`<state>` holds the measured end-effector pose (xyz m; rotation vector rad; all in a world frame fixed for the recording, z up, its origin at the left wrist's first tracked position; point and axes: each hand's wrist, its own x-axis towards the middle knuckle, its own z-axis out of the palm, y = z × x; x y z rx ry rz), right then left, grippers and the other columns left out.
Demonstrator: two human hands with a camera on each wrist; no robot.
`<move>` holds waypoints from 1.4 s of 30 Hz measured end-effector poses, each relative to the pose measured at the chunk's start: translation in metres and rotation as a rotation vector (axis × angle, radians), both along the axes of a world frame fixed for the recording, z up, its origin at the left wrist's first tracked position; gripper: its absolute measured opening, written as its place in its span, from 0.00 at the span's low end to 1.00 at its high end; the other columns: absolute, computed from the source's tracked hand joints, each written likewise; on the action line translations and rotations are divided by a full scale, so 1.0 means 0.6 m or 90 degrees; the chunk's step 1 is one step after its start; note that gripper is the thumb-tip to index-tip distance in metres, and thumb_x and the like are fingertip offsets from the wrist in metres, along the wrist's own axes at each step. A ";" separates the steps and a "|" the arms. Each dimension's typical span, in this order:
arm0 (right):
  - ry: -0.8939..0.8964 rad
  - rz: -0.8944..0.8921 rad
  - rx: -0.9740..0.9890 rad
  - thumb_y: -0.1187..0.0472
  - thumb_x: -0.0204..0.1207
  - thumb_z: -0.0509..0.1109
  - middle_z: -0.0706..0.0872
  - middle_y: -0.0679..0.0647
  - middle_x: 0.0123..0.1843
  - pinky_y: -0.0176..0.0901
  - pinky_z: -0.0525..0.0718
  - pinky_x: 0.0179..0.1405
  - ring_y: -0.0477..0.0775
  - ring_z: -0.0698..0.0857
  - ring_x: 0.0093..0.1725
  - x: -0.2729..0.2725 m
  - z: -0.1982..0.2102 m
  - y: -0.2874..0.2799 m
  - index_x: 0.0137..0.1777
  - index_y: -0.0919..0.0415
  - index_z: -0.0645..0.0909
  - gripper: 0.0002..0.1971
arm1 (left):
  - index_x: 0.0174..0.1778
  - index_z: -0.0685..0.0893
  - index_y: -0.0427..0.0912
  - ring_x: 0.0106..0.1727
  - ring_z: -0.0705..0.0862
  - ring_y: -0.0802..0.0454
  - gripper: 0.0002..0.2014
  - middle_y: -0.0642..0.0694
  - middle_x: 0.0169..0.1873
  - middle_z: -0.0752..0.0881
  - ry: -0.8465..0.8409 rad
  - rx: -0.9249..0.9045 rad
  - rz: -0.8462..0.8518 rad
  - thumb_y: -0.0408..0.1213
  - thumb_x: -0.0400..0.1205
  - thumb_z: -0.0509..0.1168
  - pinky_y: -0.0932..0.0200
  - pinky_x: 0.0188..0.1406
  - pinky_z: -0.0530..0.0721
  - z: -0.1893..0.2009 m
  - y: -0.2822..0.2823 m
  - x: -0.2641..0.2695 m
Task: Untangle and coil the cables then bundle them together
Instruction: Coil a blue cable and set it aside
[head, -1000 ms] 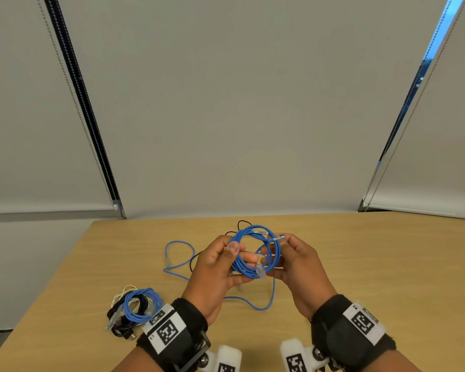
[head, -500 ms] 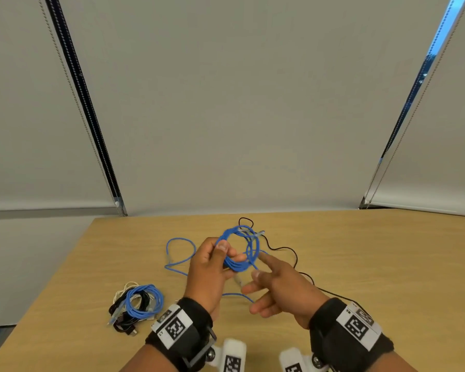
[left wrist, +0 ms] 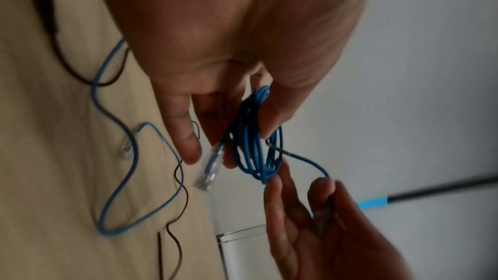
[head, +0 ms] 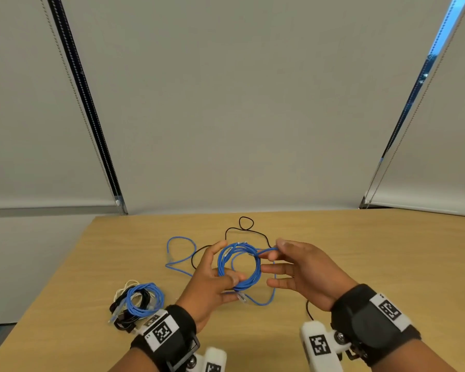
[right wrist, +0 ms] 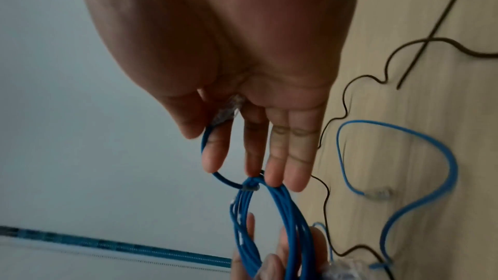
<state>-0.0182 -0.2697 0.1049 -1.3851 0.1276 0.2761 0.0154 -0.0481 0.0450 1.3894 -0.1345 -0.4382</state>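
left hand (head: 210,285) grips the blue coil (head: 239,267); right hand (head: 304,269) pinches its loose end between thumb and forefinger.

Matt wood-grain table (head: 360,264); smooth blue plastic-sheathed cable coil (head: 239,267) with a clear plastic plug (left wrist: 210,167).

From my head view the light is even and soft, daylight showing only as thin bright slits between the pale grey roller blinds (head: 253,103) — straight edges bow outward at the frame's sides. Both wrist views are dimmer, murky and motion-smeared; the clear plastic plug (left wrist: 209,165) blurs, and the light wooden table (right wrist: 431,114) looks soft.
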 end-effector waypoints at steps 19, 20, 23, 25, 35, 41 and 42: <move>-0.234 0.092 -0.657 0.49 0.87 0.64 0.81 0.47 0.30 0.39 0.74 0.34 0.41 0.75 0.28 0.019 0.057 0.000 0.36 0.50 0.85 0.18 | 0.53 0.68 0.60 0.45 0.82 0.53 0.14 0.60 0.49 0.80 -0.558 0.654 0.038 0.62 0.82 0.63 0.51 0.41 0.83 -0.004 0.017 0.039; -0.233 0.093 -0.662 0.49 0.87 0.65 0.80 0.45 0.29 0.39 0.73 0.33 0.41 0.75 0.29 0.018 0.058 -0.007 0.36 0.50 0.86 0.18 | 0.50 0.68 0.60 0.42 0.80 0.54 0.12 0.59 0.45 0.80 -0.558 0.648 0.053 0.61 0.84 0.61 0.54 0.37 0.80 -0.006 0.025 0.043; -0.238 0.078 -0.648 0.49 0.87 0.65 0.82 0.38 0.27 0.37 0.74 0.34 0.37 0.78 0.30 0.019 0.059 -0.021 0.37 0.50 0.87 0.17 | 0.46 0.71 0.59 0.35 0.77 0.58 0.08 0.58 0.34 0.78 -0.526 0.578 0.038 0.56 0.87 0.59 0.61 0.30 0.72 -0.007 0.033 0.043; -0.254 0.078 -0.640 0.50 0.87 0.65 0.84 0.38 0.29 0.37 0.75 0.34 0.36 0.79 0.30 0.019 0.056 -0.024 0.39 0.49 0.87 0.15 | 0.46 0.77 0.60 0.30 0.76 0.59 0.05 0.58 0.29 0.80 -0.455 0.468 0.004 0.51 0.87 0.62 0.64 0.29 0.72 -0.007 0.031 0.039; -0.345 0.167 -0.875 0.49 0.85 0.66 0.82 0.43 0.53 0.48 0.80 0.57 0.49 0.78 0.56 0.009 -0.038 0.012 0.52 0.45 0.84 0.06 | 0.36 0.78 0.49 0.23 0.66 0.54 0.12 0.52 0.25 0.67 -0.117 0.111 0.067 0.40 0.86 0.67 0.58 0.23 0.67 0.017 0.016 0.039; -0.267 0.073 -0.692 0.60 0.84 0.66 0.90 0.49 0.39 0.51 0.86 0.44 0.53 0.87 0.41 0.009 -0.049 0.027 0.51 0.46 0.85 0.08 | 0.49 0.83 0.44 0.24 0.65 0.54 0.16 0.53 0.25 0.65 -0.023 0.050 0.054 0.54 0.87 0.63 0.62 0.20 0.64 0.025 0.001 0.025; -0.236 0.050 -0.607 0.61 0.84 0.67 0.91 0.52 0.39 0.52 0.87 0.44 0.54 0.88 0.40 0.009 -0.050 0.029 0.47 0.48 0.85 0.08 | 0.49 0.83 0.45 0.24 0.65 0.54 0.15 0.53 0.25 0.65 -0.034 0.053 0.060 0.54 0.87 0.61 0.62 0.20 0.64 0.025 -0.002 0.022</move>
